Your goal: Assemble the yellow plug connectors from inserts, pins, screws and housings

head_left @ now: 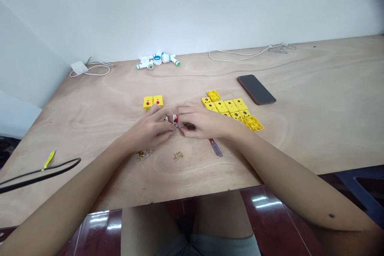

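Note:
My left hand (151, 129) rests low over the wooden table, fingers bent, with the fingertips close together near a small metallic bit. Facing it, my right hand (202, 121) has its fingers curled down, and small dark brownish parts (189, 126) show beneath its palm. A small red and white piece (175, 119) sits between the two hands, close to the fingertips. What either hand pinches is too small and hidden to name. Just behind my left hand stand two yellow boxes (153, 101) with red buttons. Yellow plastic covers (231, 106) with holes lie beyond my right hand.
Small brass-coloured parts (178, 155) and another little pile (144, 155) lie nearer me. A screwdriver (216, 147) lies by my right wrist. Further off are a phone (257, 89), white-and-blue fittings (157, 60) and white cables (240, 53). A black cable (42, 174) crosses the left.

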Motion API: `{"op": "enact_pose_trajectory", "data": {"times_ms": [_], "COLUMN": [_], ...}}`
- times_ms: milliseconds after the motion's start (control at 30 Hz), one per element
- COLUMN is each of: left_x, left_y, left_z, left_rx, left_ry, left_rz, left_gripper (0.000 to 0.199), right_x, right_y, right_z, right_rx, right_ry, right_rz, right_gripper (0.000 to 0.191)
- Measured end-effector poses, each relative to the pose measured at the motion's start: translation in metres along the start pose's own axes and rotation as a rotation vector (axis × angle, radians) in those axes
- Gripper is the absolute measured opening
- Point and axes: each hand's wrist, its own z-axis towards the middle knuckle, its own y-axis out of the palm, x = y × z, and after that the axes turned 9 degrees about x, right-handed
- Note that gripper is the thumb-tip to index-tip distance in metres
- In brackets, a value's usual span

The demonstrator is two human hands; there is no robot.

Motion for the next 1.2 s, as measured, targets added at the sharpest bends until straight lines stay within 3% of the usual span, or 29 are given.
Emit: {"op": "enact_pose_trajectory", "data": {"times_ms": [167, 300, 433, 567, 767, 967, 1200], "left_x": [0.006, 0.012, 0.016, 0.016, 0.017, 0.023, 0.022], "left_y": [-0.003, -0.006, -0.004, 0.003, 0.005, 0.002, 0.004], "left_z": [0.003, 0.005, 0.004, 0.003, 0.008, 0.01, 0.009], "left_rx": [0.058, 0.264, 0.403, 0.393, 0.405, 0.504, 0.469], "left_ry": [-0.011, -0.085, -0.257, -0.435, -0.506, -0.623, -0.665], "left_rz": [-0.062, -0.149, -0.311, -0.505, -0.687, -0.745, -0.761], "left_gripper": [0.012, 0.009, 0.006, 0.002, 0.013, 0.01, 0.013], "right_x": [-0.004, -0.006, -0.007, -0.011, -0.011, -0.013, -0.015], "right_y": [-0.003, -0.003, 0.0, 0.003, 0.013, 0.015, 0.015], "right_z": [0.0, -0.001, -0.002, 0.0, 0.003, 0.005, 0.005], "right_rx": [0.051, 0.163, 0.336, 0.404, 0.476, 0.558, 0.555], "right_ry": [0.066, 0.072, 0.061, 0.041, 0.102, 0.081, 0.091], "right_rz": [0.094, 0.08, 0.147, 0.22, 0.354, 0.394, 0.398], "right_gripper": [0.012, 0.01, 0.012, 0.021, 0.022, 0.021, 0.027]}}
